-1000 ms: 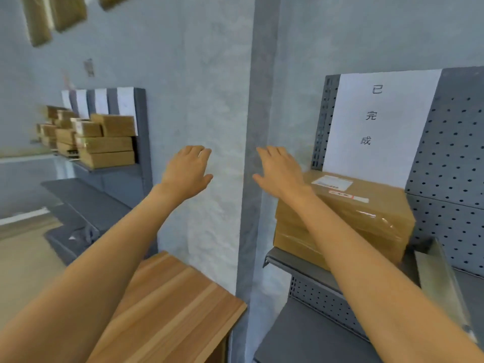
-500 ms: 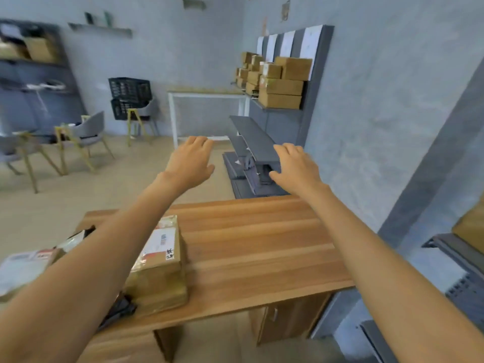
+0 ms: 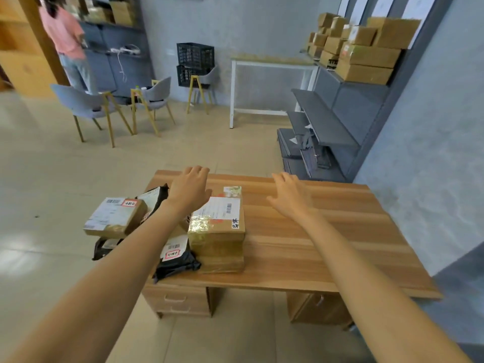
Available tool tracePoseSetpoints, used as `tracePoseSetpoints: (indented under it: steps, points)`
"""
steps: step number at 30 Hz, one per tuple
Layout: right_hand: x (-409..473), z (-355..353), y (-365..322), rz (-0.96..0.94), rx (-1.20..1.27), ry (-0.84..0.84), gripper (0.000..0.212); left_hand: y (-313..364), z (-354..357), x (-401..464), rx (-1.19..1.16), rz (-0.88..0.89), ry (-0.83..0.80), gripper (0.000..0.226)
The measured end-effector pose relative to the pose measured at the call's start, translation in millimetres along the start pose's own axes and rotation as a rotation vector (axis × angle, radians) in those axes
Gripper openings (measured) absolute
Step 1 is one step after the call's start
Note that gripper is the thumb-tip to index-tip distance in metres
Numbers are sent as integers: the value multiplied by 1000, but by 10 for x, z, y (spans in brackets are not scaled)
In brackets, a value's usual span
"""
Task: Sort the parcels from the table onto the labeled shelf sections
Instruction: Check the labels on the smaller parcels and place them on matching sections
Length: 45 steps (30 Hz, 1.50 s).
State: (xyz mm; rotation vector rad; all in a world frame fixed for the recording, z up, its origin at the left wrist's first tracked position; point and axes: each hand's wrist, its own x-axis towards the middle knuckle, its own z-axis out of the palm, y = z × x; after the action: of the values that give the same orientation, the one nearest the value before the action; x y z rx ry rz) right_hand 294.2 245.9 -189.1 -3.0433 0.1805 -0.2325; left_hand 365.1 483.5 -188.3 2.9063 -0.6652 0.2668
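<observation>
Your left hand (image 3: 189,188) and your right hand (image 3: 290,195) were both stretched out above the wooden table (image 3: 314,244), palms down, fingers loose and spread, grasping nothing. The table top was a rectangular slab of striped wood-grain laminate, with drawers below it on the left. The parcels lay grouped at its left end. The largest was a taped cardboard box (image 3: 218,226), blocky and square-cornered, its glossy clear tape wrinkled over a white printed label with a barcode; it appeared to sit on a second box of like size. Your left hand was above its far left corner; whether it touched the box could not be told. A flatter cardboard parcel (image 3: 114,216) with a white label and a red-edged sticker overhung the table's left edge. Soft black plastic mailers (image 3: 175,260) lay crumpled beside and beneath the boxes, one bearing a red-bordered tag. Along the right wall stood the grey metal shelf unit (image 3: 340,106), its top tier stacked with plain brown cartons (image 3: 366,56), well apart from the table.
</observation>
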Motion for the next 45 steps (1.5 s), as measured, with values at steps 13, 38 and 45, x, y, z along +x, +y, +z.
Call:
tracePoseSetpoints:
  steps: [13,38,45]
  points:
    - [367,976,-360,239,306,-211,71,-713,1145,219,-463,-315,-243,62]
    - [634,2028,-456,733,1342,-552,53,-632,1865,359,-1339,-902,-398,50]
    - [692,1702,-269,658,1346,-493,62,-670,1509,607,-1196,-730,-475,38]
